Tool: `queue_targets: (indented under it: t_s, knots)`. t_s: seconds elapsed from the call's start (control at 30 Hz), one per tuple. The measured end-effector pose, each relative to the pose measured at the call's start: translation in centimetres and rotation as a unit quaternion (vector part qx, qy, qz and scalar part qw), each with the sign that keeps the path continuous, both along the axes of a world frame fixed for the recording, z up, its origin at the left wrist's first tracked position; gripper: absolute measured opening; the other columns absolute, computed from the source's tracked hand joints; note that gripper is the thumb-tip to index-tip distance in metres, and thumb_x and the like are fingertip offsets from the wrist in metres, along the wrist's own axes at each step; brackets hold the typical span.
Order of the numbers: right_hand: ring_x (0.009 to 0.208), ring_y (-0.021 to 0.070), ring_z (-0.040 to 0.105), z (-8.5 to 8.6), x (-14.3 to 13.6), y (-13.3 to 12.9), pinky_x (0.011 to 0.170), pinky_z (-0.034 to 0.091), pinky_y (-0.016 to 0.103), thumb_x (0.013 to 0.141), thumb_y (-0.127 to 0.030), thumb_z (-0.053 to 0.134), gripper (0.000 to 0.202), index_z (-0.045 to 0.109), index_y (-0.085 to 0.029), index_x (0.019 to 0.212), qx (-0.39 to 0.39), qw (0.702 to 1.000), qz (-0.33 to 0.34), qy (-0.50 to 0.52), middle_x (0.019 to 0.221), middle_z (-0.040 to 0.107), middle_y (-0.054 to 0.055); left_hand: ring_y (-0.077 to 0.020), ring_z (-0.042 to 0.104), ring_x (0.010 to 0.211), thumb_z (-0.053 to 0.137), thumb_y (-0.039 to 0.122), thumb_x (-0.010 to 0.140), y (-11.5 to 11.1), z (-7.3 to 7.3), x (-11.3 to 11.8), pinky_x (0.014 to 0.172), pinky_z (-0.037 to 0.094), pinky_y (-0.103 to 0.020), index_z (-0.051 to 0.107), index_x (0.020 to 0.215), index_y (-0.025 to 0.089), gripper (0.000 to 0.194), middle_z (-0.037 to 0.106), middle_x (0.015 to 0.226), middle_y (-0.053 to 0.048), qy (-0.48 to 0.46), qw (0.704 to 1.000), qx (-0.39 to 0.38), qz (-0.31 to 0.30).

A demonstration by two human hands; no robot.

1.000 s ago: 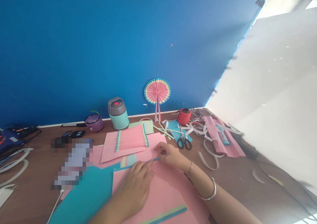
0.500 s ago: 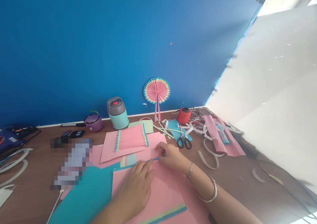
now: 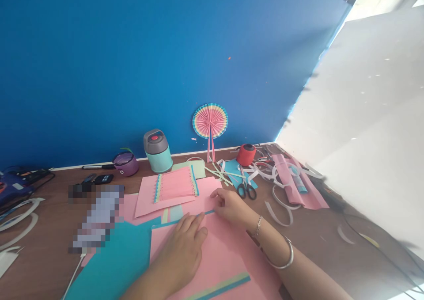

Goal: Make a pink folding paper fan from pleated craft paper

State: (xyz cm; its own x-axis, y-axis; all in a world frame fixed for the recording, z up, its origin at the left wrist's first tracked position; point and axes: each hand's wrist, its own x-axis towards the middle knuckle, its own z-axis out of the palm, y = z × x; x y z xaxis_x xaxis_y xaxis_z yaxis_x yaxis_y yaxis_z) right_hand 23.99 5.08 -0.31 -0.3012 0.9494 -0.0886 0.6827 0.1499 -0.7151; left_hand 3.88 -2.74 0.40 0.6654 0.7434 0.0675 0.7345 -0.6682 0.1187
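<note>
In the head view, a pink sheet [image 3: 225, 251] lies on the table [image 3: 318, 256] right in front of the person, a blue strip [image 3: 165, 225] along its far edge and a green-and-blue band [image 3: 228, 287] across its near part. The left hand [image 3: 185, 247] is open and rests palm down on the sheet, fingertips near the blue strip. The right hand [image 3: 230, 207] has its fingers curled at the strip's right part; whether they pinch it cannot be told. A teal sheet [image 3: 122, 247] lies at the left. Beyond the hands, a pleated pink paper [image 3: 175, 185] with striped ends lies on other pink paper. Scissors [image 3: 247, 191] lie partly on blue paper [image 3: 232, 179], near the right hand. A round paper fan [image 3: 210, 121] stands upright against the blue wall [image 3: 132, 61].
</note>
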Motion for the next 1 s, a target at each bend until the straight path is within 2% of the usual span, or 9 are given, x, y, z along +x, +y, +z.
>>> queue_targets:
  t_s: [0.2, 0.33, 0.43, 0.5, 0.57, 0.67, 0.8, 0.9, 1.0]
  knots:
    - [0.062, 0.0131, 0.053, -0.2, 1.3, 0.8, 0.055, 0.033, 0.021, 0.064, -0.005, 0.050, 0.033, 0.059, -0.015, 0.094, 0.036, 0.998, -0.036, -0.049, 0.065, 0.060, -0.001, -0.0288, 0.044, 0.123, 0.042, 0.015, 0.084, -0.1, 0.2, 0.0, 0.101, 0.038, -0.049, 0.055, 0.112, 0.016, 0.031, 0.045, 0.138, -0.012, -0.005, 1.000, 0.006, -0.001]
    - [0.063, 0.0141, 0.054, 1.1, 2.9, 1.2, 0.055, 0.034, 0.022, 0.068, -0.011, 0.053, 0.024, 0.060, -0.016, 0.090, 0.009, 0.996, -0.076, -0.049, 0.067, 0.062, 0.000, -0.0286, 0.045, 0.122, 0.041, 0.012, 0.082, -0.1, 0.1, -0.1, 0.102, 0.038, -0.049, 0.053, 0.115, 0.016, 0.035, 0.045, 0.139, -0.013, 0.006, 1.000, 0.010, -0.007]
    - [0.062, 0.0139, 0.053, 1.9, 3.2, 1.1, 0.054, 0.035, 0.022, 0.073, -0.021, 0.053, 0.009, 0.061, -0.017, 0.077, -0.021, 0.997, -0.065, -0.024, 0.065, 0.061, 0.000, -0.0272, 0.045, 0.123, 0.041, 0.010, 0.081, -0.1, 0.1, -0.2, 0.103, 0.036, -0.048, 0.051, 0.115, 0.018, 0.036, 0.044, 0.140, -0.011, -0.008, 1.000, 0.014, -0.006]
    - [0.061, 0.0135, 0.052, 2.1, 3.0, 0.8, 0.053, 0.035, 0.023, 0.076, -0.031, 0.055, 0.017, 0.059, -0.016, 0.069, -0.029, 0.999, -0.038, -0.014, 0.066, 0.060, 0.001, -0.0270, 0.044, 0.123, 0.042, 0.010, 0.081, -0.1, 0.0, -0.2, 0.103, 0.035, -0.048, 0.052, 0.113, 0.018, 0.034, 0.043, 0.140, -0.011, -0.018, 1.000, 0.012, -0.004]
    - [0.062, 0.0138, 0.051, 1.9, 2.5, 0.6, 0.054, 0.034, 0.024, 0.072, -0.038, 0.060, 0.023, 0.058, -0.016, 0.065, -0.025, 0.999, -0.025, -0.028, 0.068, 0.060, 0.002, -0.0270, 0.044, 0.122, 0.043, 0.010, 0.081, -0.1, -0.1, -0.3, 0.103, 0.035, -0.047, 0.052, 0.112, 0.018, 0.033, 0.043, 0.140, -0.011, -0.019, 1.000, 0.008, -0.005]
    - [0.069, 0.0162, 0.052, 1.3, 1.9, 0.5, 0.057, 0.035, 0.024, 0.065, -0.036, 0.068, 0.022, 0.059, -0.016, 0.065, -0.005, 0.998, -0.018, -0.056, 0.071, 0.058, 0.002, -0.0273, 0.043, 0.122, 0.043, 0.009, 0.079, -0.1, -0.8, -0.3, 0.103, 0.033, -0.048, 0.052, 0.111, 0.018, 0.034, 0.042, 0.141, -0.011, -0.017, 1.000, 0.013, -0.007]
    - [0.082, 0.0204, 0.051, 0.5, 0.9, 0.4, 0.067, 0.036, 0.028, 0.064, -0.041, 0.070, 0.026, 0.059, -0.017, 0.065, 0.031, 0.996, -0.013, -0.088, 0.075, 0.057, 0.004, -0.0281, 0.040, 0.125, 0.043, 0.010, 0.078, -0.1, -1.6, -0.3, 0.104, 0.032, -0.049, 0.052, 0.111, 0.018, 0.035, 0.040, 0.142, -0.011, -0.011, 0.999, 0.031, -0.004]
    - [0.092, 0.0238, 0.048, 0.2, 0.0, 0.0, 0.075, 0.034, 0.032, 0.065, -0.048, 0.070, 0.033, 0.059, -0.018, 0.068, 0.063, 0.990, -0.037, -0.123, 0.085, 0.057, 0.006, -0.0278, 0.043, 0.122, 0.043, 0.010, 0.079, -0.1, -0.9, -0.1, 0.104, 0.033, -0.049, 0.053, 0.110, 0.017, 0.033, 0.042, 0.141, -0.013, -0.001, 0.999, 0.032, -0.006]
    - [0.097, 0.0266, 0.045, 0.1, -0.6, -0.2, 0.076, 0.032, 0.034, 0.062, -0.052, 0.072, 0.038, 0.059, -0.018, 0.073, 0.067, 0.985, -0.053, -0.152, 0.094, 0.055, 0.008, -0.0275, 0.046, 0.120, 0.043, 0.009, 0.078, -0.1, 0.0, 0.0, 0.102, 0.036, -0.049, 0.054, 0.109, 0.017, 0.033, 0.045, 0.139, -0.013, 0.008, 1.000, 0.022, -0.011]
